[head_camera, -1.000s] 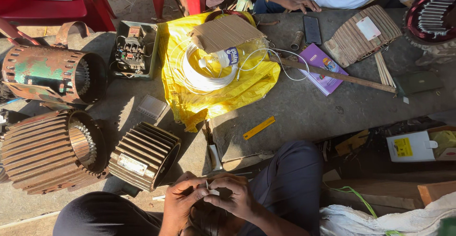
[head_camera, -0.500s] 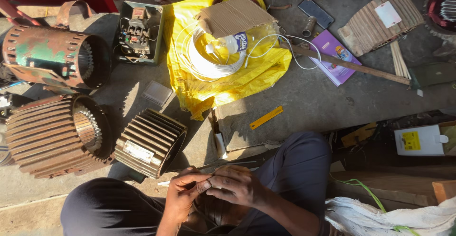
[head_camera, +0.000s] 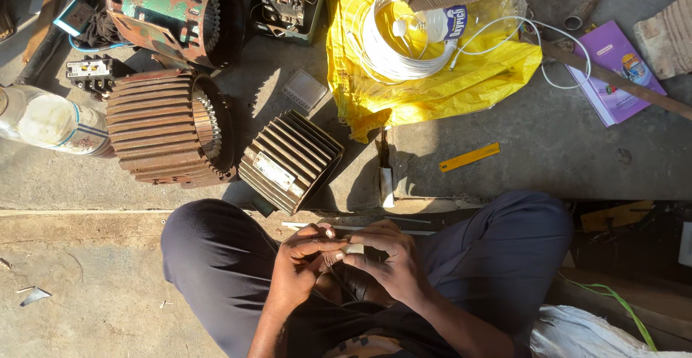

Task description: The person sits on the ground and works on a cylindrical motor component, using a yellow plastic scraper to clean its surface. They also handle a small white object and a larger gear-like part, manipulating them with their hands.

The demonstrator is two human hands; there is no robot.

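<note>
A small pale strip-like piece (head_camera: 352,246) sits pinched between both hands, over the person's lap between the knees. The left hand (head_camera: 303,261) and right hand (head_camera: 386,257) are together, fingertips closed on it from either side; its long axis cannot be told. Beyond, on the concrete floor (head_camera: 548,142), lies a small ribbed grey motor housing (head_camera: 290,160). Further off, a yellow plastic bag (head_camera: 432,77) holds a white wire coil (head_camera: 389,45).

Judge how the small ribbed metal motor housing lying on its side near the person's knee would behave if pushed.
The ribbed motor housing is cylindrical and lies on its side, so it could roll, though the fins may brake it. Being thick metal, it is probably heavy for its size and stiff, unlikely to dent.
</note>
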